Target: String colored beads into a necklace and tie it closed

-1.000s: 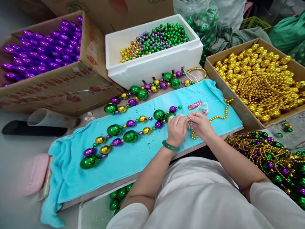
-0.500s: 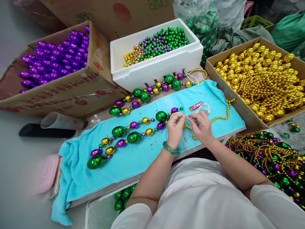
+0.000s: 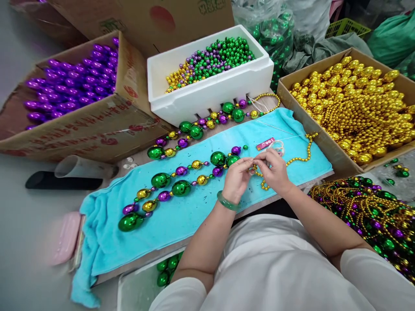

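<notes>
My left hand (image 3: 239,175) and my right hand (image 3: 272,170) meet fingertip to fingertip over the turquoise towel (image 3: 181,216). Both are closed in a pinch on a gold bead chain (image 3: 300,159), which runs from the fingers to the right across the towel. The exact bit between the fingertips is mostly hidden. Left of my hands lies a strand of large green, purple and gold beads (image 3: 181,188), bent into a long loop. A green bangle circles my left wrist. Just beyond the right hand are a pink tag (image 3: 265,144) and a loop of white string (image 3: 279,147).
Behind the towel lies another beaded strand (image 3: 196,131) beside a white foam box (image 3: 210,90) of small beads. Cardboard boxes hold purple beads (image 3: 74,86) at left and gold beads (image 3: 350,103) at right. Finished-looking necklaces (image 3: 366,211) are heaped at lower right.
My fingertips have drawn closer together, the right hand turning inward over the left. The gold chain's near end has shifted slightly; the large-bead strand stays in place.
</notes>
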`<state>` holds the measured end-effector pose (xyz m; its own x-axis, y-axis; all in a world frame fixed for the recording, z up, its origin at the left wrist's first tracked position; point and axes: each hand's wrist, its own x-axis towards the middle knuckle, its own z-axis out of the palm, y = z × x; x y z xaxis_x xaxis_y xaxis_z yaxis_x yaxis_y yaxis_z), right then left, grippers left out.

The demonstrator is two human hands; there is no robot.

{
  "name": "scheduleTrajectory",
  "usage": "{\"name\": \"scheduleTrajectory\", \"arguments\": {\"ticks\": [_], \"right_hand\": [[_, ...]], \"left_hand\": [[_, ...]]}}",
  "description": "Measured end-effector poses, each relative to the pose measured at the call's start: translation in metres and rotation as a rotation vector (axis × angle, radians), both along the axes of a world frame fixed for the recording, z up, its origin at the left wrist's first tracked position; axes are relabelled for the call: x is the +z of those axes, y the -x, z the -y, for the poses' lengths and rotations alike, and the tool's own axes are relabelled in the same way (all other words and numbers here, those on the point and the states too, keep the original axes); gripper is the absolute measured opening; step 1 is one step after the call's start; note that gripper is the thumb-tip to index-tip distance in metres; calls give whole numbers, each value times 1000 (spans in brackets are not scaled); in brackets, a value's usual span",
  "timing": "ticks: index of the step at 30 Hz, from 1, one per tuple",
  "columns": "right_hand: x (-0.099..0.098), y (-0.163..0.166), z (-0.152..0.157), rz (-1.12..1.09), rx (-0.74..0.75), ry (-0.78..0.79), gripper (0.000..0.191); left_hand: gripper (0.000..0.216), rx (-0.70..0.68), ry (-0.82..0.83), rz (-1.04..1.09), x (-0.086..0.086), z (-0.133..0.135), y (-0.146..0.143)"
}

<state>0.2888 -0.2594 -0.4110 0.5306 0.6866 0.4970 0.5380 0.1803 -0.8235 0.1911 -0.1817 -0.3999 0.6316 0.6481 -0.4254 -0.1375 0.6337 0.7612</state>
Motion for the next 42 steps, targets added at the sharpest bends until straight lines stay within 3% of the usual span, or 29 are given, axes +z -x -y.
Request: {"name": "scheduleTrajectory", "arguments": {"ticks": [7, 13, 17, 23, 29, 35, 39, 42], "right_hand": [[-1, -15, 0, 30, -82, 70, 13], [2, -39, 4, 155, -123, 77, 12], [0, -46, 2, 127, -194, 87, 11], [-5, -46, 3, -208, -162, 43, 10], [5, -38, 11, -623, -63, 15, 27], [11, -22, 8, -753, 166, 242, 31], [12, -32, 9, -601, 207, 305, 21], [13, -46, 14, -146, 222, 442, 8]], "left_hand": [[20, -31, -334, -198, 2, 1, 3], [19, -93, -431, -275, 2, -2, 5], [18, -133, -422, -235, 7, 0, -1], [19, -104, -341, -213, 8, 0, -4], [23, -63, -332, -223, 5, -2, -2], [20, -73, -478, -273, 8, -1, -2], [20, -149, -563, -331, 13, -4, 1], [19, -238, -626, -373, 15, -8, 5]]}}
